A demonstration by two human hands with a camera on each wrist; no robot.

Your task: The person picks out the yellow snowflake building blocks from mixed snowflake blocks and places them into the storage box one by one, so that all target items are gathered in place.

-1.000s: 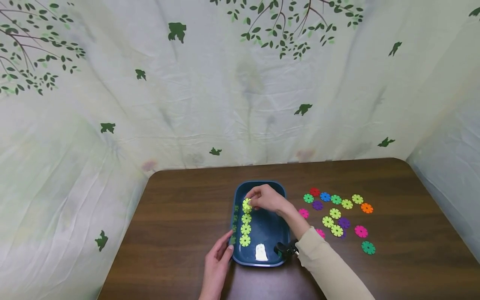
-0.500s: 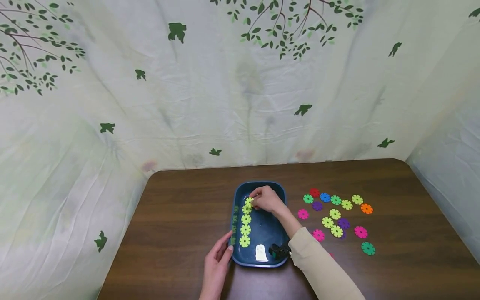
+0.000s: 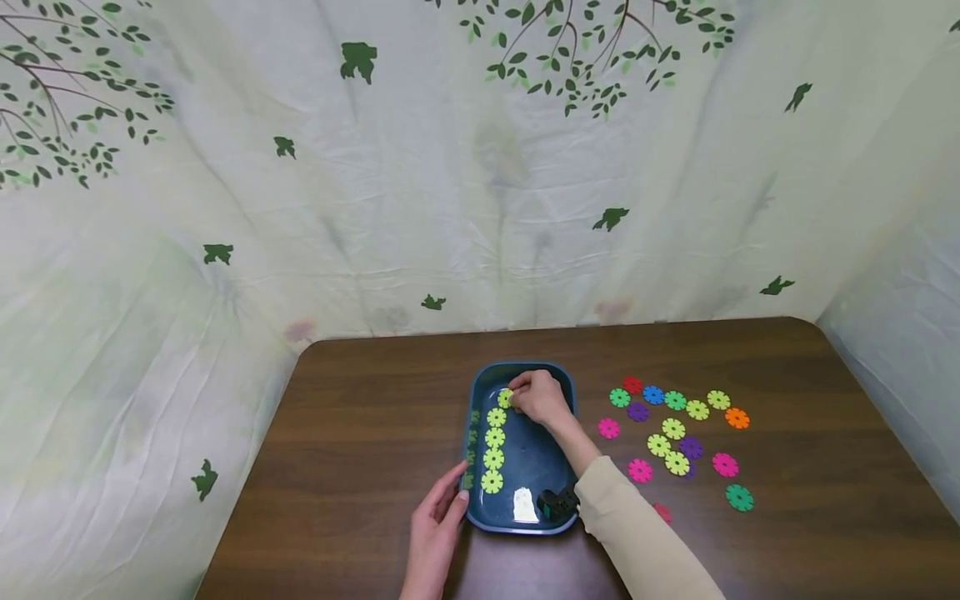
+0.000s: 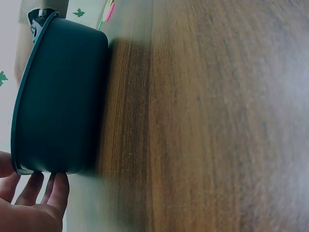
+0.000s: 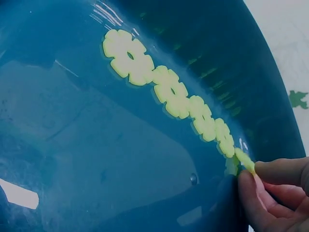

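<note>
A person's left hand grips the near left rim of a blue tray. Inside, four yellow flower-shaped discs line up; beyond them, the right hand pinches a fifth yellow disc. Behind hangs leaf-patterned fabric.

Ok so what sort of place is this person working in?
Probably an indoor tabletop workspace, perhaps a screened-off booth: wrinkled white cloth printed with leaves stands behind a brown wood-grain table, which holds a blue tray and colorful flower-shaped pieces.
</note>
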